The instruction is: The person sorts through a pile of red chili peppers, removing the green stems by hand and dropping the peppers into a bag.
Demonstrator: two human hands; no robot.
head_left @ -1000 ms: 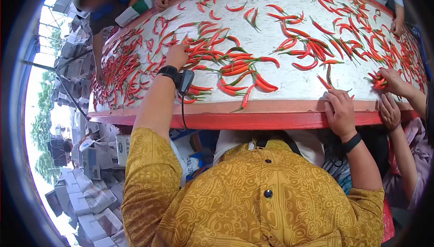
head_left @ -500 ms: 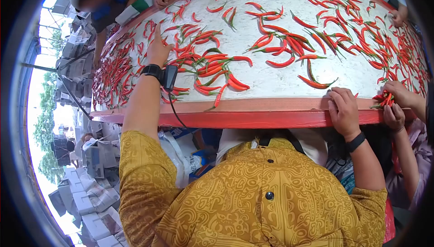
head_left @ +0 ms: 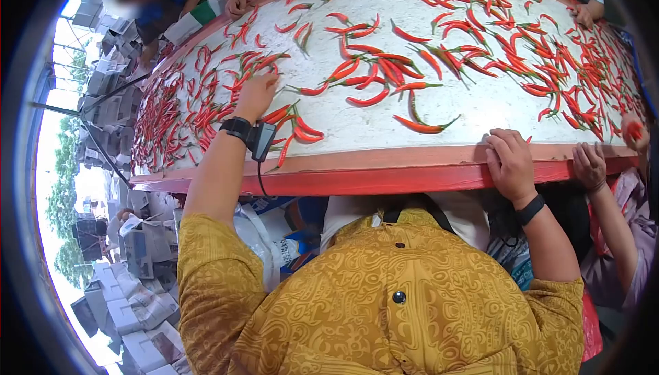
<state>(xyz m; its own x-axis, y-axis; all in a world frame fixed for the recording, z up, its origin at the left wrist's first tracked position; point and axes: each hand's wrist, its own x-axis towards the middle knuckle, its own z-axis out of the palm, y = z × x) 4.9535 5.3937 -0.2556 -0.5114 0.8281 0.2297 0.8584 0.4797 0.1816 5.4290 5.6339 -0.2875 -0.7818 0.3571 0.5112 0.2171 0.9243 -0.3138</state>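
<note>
Red chillies with green stems lie scattered over a white surface. My left hand reaches over a cluster of them on the left, its fingers bent in at a red chilli; part of the grip is hidden. Several chillies lie just right of that wrist. My right hand rests at the near rim, fingers curled closed, with a small red chilli tip showing beside them. The rest of that chilli is hidden by the hand.
A red and pinkish rim edges the table. At right, a co-worker's hand rests at the rim and their other hand holds red chillies. Other people's hands work along the far edge. Pale boxes are piled at left.
The chillies and the white surface have shifted left. My left hand's forefinger was stretched out and is now bent down among chillies. The co-worker's chilli bunch has moved right.
</note>
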